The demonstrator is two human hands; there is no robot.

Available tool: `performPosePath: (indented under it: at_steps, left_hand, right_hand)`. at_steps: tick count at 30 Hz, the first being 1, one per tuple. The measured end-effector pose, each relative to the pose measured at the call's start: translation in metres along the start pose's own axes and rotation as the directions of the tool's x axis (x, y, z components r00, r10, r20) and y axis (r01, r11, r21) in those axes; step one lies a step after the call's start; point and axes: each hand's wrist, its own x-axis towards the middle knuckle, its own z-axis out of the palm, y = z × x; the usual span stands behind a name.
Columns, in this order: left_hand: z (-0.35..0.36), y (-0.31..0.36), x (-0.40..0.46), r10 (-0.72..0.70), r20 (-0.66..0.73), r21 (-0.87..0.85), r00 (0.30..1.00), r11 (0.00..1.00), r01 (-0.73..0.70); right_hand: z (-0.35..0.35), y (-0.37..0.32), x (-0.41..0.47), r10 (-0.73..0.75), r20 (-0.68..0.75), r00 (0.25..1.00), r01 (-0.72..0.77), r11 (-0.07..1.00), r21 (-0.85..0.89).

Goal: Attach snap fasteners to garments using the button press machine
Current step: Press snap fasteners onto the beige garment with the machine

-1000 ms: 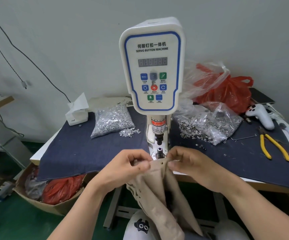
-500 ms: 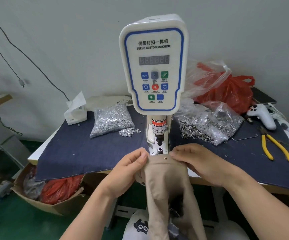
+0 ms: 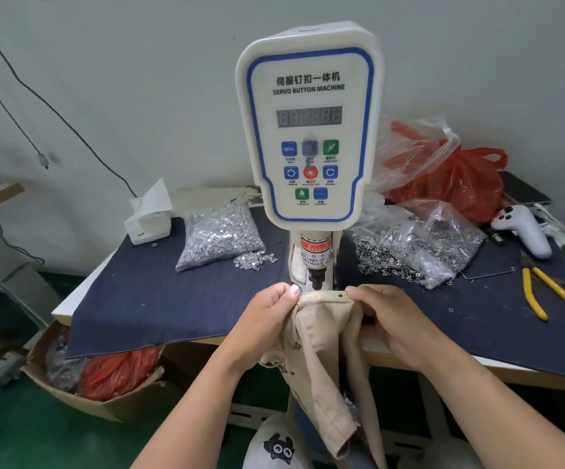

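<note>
Head camera looks down at your two hands in front of the button press machine. You hold a beige garment by its top edge, just under the press head. Your left hand pinches the left end of this edge, with the thumb on top and the other fingers curled under the cloth. Your right hand grips the right end, with the fingers bent around the fabric. The edge is stretched flat between both hands, and one small snap fastener sits on it close to your right fingertips. The rest of the garment hangs down below the table toward your lap, and a second small fastener shows lower on the cloth.

On the dark blue cloth that covers the table, a clear bag of silver snap parts lies left of the machine, with a few loose pieces beside it. Another open bag of ring parts lies on the right. Yellow pliers rest near the right edge, and a white controller is behind them. A red plastic bag stands at the back on the right.
</note>
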Motion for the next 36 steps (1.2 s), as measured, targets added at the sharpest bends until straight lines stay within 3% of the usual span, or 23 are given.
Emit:
performPosePath:
  at_steps: [12, 36]
  left_hand:
    - [-0.001, -0.014, 0.006, -0.023, 0.043, -0.153, 0.999, 0.988, 0.029]
    - [0.0, -0.021, 0.008, -0.032, 0.063, -0.17, 0.998, 0.984, 0.042]
  right_hand:
    - [0.001, 0.002, 0.0, 0.002, 0.016, 1.0, -0.003, 0.999, 0.035]
    - [-0.001, 0.007, 0.002, -0.016, 0.021, 1.0, 0.015, 1.0, 0.026]
